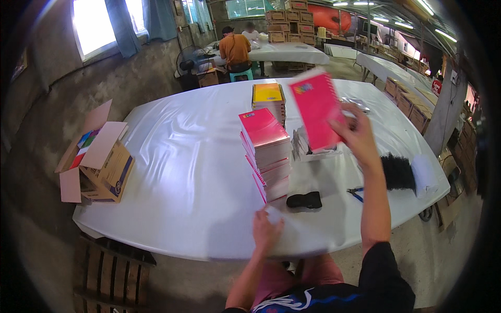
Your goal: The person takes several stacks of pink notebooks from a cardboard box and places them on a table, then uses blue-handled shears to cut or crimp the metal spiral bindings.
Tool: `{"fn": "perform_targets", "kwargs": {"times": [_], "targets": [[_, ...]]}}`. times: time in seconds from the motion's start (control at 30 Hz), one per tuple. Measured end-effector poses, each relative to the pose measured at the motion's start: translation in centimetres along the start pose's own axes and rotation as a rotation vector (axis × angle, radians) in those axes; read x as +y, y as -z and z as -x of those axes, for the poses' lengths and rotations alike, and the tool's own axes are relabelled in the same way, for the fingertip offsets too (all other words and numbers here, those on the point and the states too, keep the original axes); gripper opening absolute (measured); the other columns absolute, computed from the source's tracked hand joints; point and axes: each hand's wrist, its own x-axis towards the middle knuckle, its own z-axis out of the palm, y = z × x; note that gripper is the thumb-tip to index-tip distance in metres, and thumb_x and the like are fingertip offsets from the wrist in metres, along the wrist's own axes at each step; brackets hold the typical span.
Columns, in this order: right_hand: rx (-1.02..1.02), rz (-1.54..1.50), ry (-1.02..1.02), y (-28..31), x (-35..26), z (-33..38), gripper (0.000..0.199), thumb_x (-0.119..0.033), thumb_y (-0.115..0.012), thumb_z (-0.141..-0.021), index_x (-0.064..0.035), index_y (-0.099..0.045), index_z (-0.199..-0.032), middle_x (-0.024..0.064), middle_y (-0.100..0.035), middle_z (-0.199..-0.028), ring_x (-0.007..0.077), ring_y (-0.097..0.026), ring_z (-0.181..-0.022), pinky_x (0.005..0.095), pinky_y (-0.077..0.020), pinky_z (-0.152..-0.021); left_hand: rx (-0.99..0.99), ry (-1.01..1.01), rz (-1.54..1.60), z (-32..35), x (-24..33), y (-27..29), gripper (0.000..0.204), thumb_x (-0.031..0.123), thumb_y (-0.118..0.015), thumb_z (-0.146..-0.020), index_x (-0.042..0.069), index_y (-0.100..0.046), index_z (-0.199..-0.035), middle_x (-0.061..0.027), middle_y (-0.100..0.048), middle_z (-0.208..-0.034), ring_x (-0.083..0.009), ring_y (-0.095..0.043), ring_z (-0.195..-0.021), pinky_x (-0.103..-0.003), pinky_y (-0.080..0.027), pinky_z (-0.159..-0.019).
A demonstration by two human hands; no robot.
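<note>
My right hand (350, 128) is closed on the edge of a pinkish-red spiral notebook (314, 109), held up above the table and slightly blurred. Left of it stands a tall, uneven stack of matching red notebooks (265, 128). Behind that stack is another pile with a yellow notebook (267, 93) on top. Close to the near foot of the red stack, my left hand (267, 229) has its fingers curled; whether anything is in them is too blurred to tell. A black block-shaped object (304, 200) lies to the right of my left hand.
Blue-handled pliers (356, 194) and a bundle of black wire-like pieces (397, 172) lie on the white-covered table (172, 208) at right. An open carton (107, 167) with colourful contents stands at left. Two people sit at a far table (287, 53), near stacked boxes (292, 26).
</note>
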Motion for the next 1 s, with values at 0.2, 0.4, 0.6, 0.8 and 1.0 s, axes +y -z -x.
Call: {"fn": "perform_targets", "kwargs": {"times": [0.2, 0.4, 0.6, 0.8, 1.0], "targets": [[0.02, -0.017, -0.125, 7.8, 0.6, 9.3, 0.032, -0.004, -0.069, -0.08, -0.0019, -0.055, -0.109, 0.0087, -0.068, -0.09, 0.0131, -0.064, -0.077, 0.0232, -0.0494, -0.067, -0.059, -0.491, -0.292, -0.5, 4.3, -9.1, 0.067, 0.026, -0.064, -0.081, 0.006, -0.037, -0.139, -0.0198, -0.047, -0.13, -0.0355, -0.046, -0.117, -0.045, -0.039, -0.096], [-0.307, 0.429, -0.135, 8.2, 4.3, 15.0, 0.028, 0.0, -0.066, -0.072, -0.007, -0.062, -0.099, 0.0115, -0.068, -0.093, 0.0235, -0.068, -0.078, 0.0316, -0.052, -0.068, 0.113, -0.288, 0.103, 0.3, 4.7, -4.8, 0.036, 0.006, -0.056, -0.084, 0.003, -0.054, -0.12, -0.0166, -0.055, -0.12, -0.0314, -0.051, -0.113, -0.043, -0.039, -0.096], [-0.506, 0.703, 0.097, 0.7, 10.0, 18.1, 0.034, -0.01, -0.064, -0.075, -0.0163, -0.061, -0.108, 0.0082, -0.067, -0.087, 0.0299, -0.064, -0.079, 0.0401, -0.0513, -0.066, 0.406, -0.607, -0.234, 7.4, 7.8, -1.3, 0.068, 0.022, -0.069, -0.073, 0.005, -0.042, -0.134, -0.0109, -0.048, -0.132, -0.037, -0.036, -0.127, -0.054, -0.019, -0.107], [-0.522, 0.563, 0.152, -0.5, 12.8, 19.1, 0.046, -0.014, -0.069, -0.074, -0.0147, -0.059, -0.119, 0.0084, -0.065, -0.094, 0.0275, -0.062, -0.074, 0.0365, -0.0501, -0.066, 0.29, -0.614, -0.217, 4.7, 3.1, -4.0, 0.089, 0.042, -0.079, -0.058, 0.014, -0.043, -0.135, -0.0063, -0.051, -0.113, -0.0305, -0.031, -0.128, -0.058, -0.007, -0.108], [-0.302, 0.055, -0.452, 7.0, 11.0, 18.8, 0.046, -0.022, -0.064, -0.085, -0.0153, -0.052, -0.13, 0.0045, -0.061, -0.101, 0.0127, -0.056, -0.078, 0.0262, -0.0445, -0.065, 0.366, -0.599, -0.279, 3.2, 5.3, -4.8, 0.058, 0.054, -0.081, -0.052, 0.011, -0.061, -0.086, -0.0062, -0.05, -0.1, -0.0299, -0.042, -0.114, -0.06, -0.016, -0.105]]}}
